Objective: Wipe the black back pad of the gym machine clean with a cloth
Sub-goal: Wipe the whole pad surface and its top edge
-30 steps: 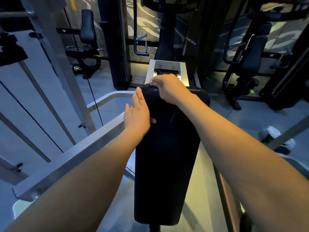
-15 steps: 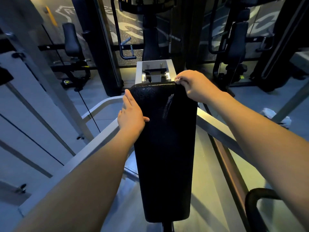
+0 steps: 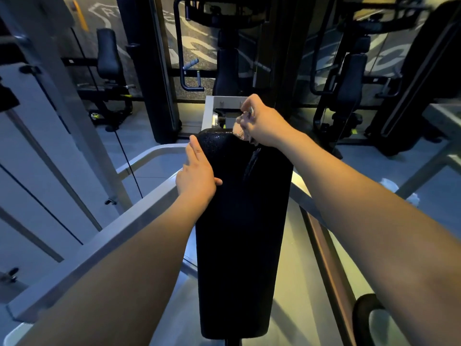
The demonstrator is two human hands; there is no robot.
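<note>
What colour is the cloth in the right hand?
Whitish-grey, though blurred; the cloth shows only in the head view.

Black back pad (image 3: 243, 221), whitish cloth (image 3: 242, 128)

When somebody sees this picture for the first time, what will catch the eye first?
The long black back pad fills the centre of the view. The left hand lies flat against its upper left edge, and the right hand grips a pale crumpled cloth at its top edge.

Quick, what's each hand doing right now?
Left hand: open, fingers flat against the side of the back pad.
Right hand: closed around the cloth at the pad's top.
</note>
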